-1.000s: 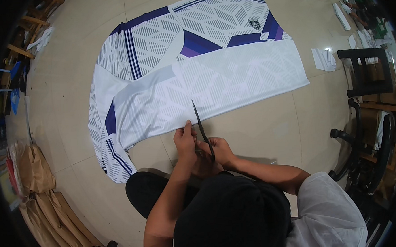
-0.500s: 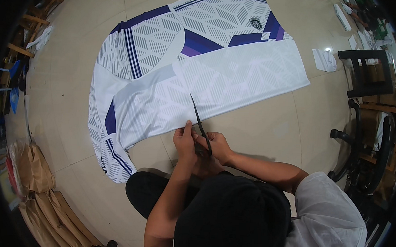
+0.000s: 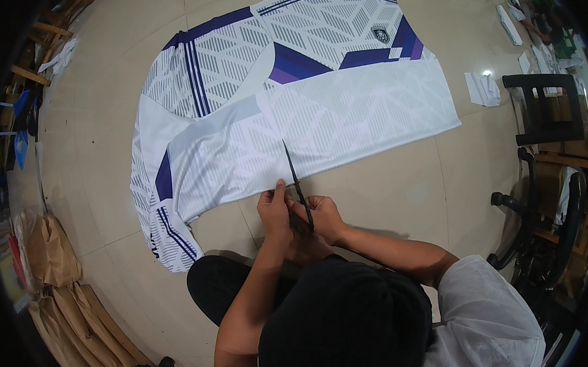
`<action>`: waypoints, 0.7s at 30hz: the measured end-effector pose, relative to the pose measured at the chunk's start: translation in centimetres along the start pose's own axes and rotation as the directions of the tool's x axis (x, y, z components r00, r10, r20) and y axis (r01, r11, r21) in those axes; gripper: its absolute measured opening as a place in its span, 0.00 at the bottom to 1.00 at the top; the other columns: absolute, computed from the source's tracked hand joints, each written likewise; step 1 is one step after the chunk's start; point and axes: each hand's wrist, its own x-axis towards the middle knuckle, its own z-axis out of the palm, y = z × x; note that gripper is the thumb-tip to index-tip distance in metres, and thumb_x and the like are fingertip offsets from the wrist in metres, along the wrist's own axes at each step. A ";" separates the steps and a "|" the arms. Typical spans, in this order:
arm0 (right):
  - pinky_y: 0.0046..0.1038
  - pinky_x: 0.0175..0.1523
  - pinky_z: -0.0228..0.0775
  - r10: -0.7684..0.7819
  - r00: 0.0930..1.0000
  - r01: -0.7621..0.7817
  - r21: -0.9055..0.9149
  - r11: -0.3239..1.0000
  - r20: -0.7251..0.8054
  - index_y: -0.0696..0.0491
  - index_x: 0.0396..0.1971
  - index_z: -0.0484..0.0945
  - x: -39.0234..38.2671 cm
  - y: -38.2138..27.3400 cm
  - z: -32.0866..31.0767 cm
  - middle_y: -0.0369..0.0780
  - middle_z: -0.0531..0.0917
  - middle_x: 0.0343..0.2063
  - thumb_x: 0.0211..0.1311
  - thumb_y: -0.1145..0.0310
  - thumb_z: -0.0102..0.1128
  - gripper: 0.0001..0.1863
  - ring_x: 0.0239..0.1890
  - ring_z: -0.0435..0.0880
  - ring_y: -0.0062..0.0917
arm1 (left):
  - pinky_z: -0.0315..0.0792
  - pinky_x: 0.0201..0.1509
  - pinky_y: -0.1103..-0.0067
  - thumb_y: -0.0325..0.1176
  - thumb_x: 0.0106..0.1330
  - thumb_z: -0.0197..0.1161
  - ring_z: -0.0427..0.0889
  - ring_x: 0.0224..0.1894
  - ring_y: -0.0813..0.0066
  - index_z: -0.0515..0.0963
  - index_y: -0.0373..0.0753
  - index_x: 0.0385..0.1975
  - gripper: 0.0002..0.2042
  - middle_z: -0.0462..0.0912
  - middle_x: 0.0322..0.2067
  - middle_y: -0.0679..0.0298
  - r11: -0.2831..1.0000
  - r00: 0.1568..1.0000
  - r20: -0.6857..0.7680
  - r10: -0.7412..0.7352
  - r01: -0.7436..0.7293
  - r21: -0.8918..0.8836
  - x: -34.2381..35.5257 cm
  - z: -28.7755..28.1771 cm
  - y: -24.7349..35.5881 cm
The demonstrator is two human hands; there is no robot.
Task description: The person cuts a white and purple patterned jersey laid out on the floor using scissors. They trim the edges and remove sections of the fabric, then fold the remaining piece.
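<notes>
A large piece of white printed fabric [image 3: 363, 103] with purple bands, grey stripes and a dark crest lies spread on the tiled floor, its near part folded over with the pale reverse side up. My left hand [image 3: 274, 214] is closed at the fold's near edge, thumb and fingers pinching the cloth. Just to its right, my right hand [image 3: 325, 216] grips a pair of dark scissors [image 3: 293, 172] by the handles. The blades point away from me over the cloth, crossing its near edge, and look closed or nearly so. Parts of the right fingers are hidden.
Brown paper-like bundles [image 3: 82, 327] stand at the lower left. On the right are a black chair [image 3: 544, 107] and wooden shelving with boxes. White scraps [image 3: 482, 90] lie on the floor near the chair, with more at the upper right. Wooden furniture [image 3: 50, 30] is at the upper left.
</notes>
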 end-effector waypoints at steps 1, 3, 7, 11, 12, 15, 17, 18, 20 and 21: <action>0.24 0.27 0.66 -0.001 1.000 0.001 -0.001 1.000 0.004 0.57 0.23 0.82 0.0 0.1 0.0 0.33 0.82 0.21 0.71 0.50 0.79 0.27 0.24 0.75 0.13 | 0.67 0.30 0.81 0.38 0.79 0.72 0.73 0.25 0.85 0.83 0.39 0.39 0.10 0.79 0.26 0.71 1.000 1.000 -0.002 -0.002 0.002 0.002 0.1 -0.1 0.0; 0.24 0.27 0.65 -0.012 1.000 0.012 0.004 1.000 0.009 0.57 0.23 0.82 0.0 0.3 0.0 0.33 0.82 0.21 0.71 0.51 0.79 0.26 0.24 0.75 0.13 | 0.67 0.30 0.81 0.38 0.79 0.72 0.73 0.25 0.85 0.83 0.39 0.40 0.09 0.79 0.26 0.72 1.000 1.000 -0.004 -0.006 0.006 0.000 0.2 -0.2 -0.1; 0.24 0.26 0.66 -0.016 1.000 0.015 0.017 1.000 0.008 0.57 0.23 0.83 -0.1 0.1 -0.1 0.33 0.82 0.20 0.70 0.51 0.80 0.26 0.24 0.76 0.13 | 0.68 0.29 0.81 0.38 0.78 0.72 0.73 0.24 0.85 0.83 0.41 0.41 0.09 0.77 0.26 0.73 1.000 1.000 0.022 -0.014 0.014 -0.015 0.3 -0.4 -0.3; 0.24 0.24 0.66 0.021 1.000 -0.021 0.018 1.000 0.017 0.58 0.24 0.84 -0.7 -1.3 0.2 0.35 0.84 0.20 0.70 0.50 0.81 0.26 0.22 0.78 0.14 | 0.67 0.26 0.81 0.38 0.79 0.72 0.72 0.22 0.86 0.82 0.42 0.43 0.08 0.75 0.24 0.76 1.000 1.000 -0.002 -0.001 0.001 -0.029 0.7 -0.4 -0.5; 0.24 0.24 0.66 0.019 1.000 -0.020 0.029 0.999 0.022 0.58 0.24 0.83 -0.6 -1.2 0.2 0.35 0.84 0.20 0.70 0.50 0.81 0.26 0.21 0.78 0.15 | 0.67 0.25 0.82 0.38 0.79 0.72 0.72 0.22 0.86 0.83 0.42 0.44 0.08 0.74 0.24 0.77 1.000 1.000 0.002 0.002 -0.002 -0.026 0.7 -0.4 -0.5; 0.24 0.23 0.67 0.009 0.999 -0.011 0.045 0.999 0.031 0.58 0.25 0.83 -0.3 -0.8 0.0 0.36 0.84 0.20 0.70 0.50 0.80 0.26 0.19 0.79 0.16 | 0.67 0.25 0.82 0.37 0.79 0.72 0.72 0.21 0.86 0.83 0.42 0.45 0.08 0.74 0.23 0.77 1.000 1.000 0.013 -0.001 0.001 -0.022 0.8 -0.4 -0.6; 0.24 0.23 0.67 -0.002 0.999 0.001 0.037 0.999 0.041 0.58 0.26 0.83 -0.4 -0.8 0.0 0.36 0.84 0.19 0.70 0.50 0.80 0.26 0.18 0.79 0.16 | 0.67 0.25 0.82 0.37 0.79 0.71 0.72 0.21 0.86 0.83 0.41 0.46 0.08 0.74 0.23 0.77 1.000 1.000 0.003 -0.009 0.009 -0.021 0.7 -0.4 -0.5; 0.24 0.24 0.67 0.011 0.999 -0.012 0.027 1.000 0.043 0.59 0.26 0.84 -0.4 -0.9 0.0 0.36 0.84 0.19 0.70 0.50 0.80 0.26 0.19 0.79 0.16 | 0.69 0.29 0.82 0.37 0.79 0.71 0.73 0.25 0.86 0.84 0.40 0.47 0.08 0.77 0.28 0.76 0.999 1.000 0.007 -0.024 0.024 -0.025 0.6 -0.5 -0.5; 0.24 0.25 0.68 0.038 0.998 -0.038 0.007 0.999 0.044 0.59 0.27 0.84 -0.7 -1.5 -0.1 0.36 0.84 0.20 0.70 0.49 0.80 0.26 0.21 0.79 0.15 | 0.71 0.36 0.83 0.35 0.80 0.71 0.76 0.33 0.87 0.85 0.36 0.48 0.09 0.83 0.36 0.73 0.998 0.998 0.016 -0.053 0.054 -0.032 0.2 -0.6 -0.1; 0.24 0.26 0.68 0.018 0.999 -0.018 0.000 1.000 0.037 0.59 0.28 0.84 -0.6 -1.5 -0.1 0.36 0.84 0.21 0.71 0.49 0.79 0.26 0.22 0.79 0.15 | 0.71 0.36 0.83 0.35 0.80 0.71 0.76 0.32 0.87 0.85 0.36 0.47 0.09 0.83 0.36 0.73 0.998 0.999 0.020 -0.050 0.051 -0.043 0.1 -0.4 0.0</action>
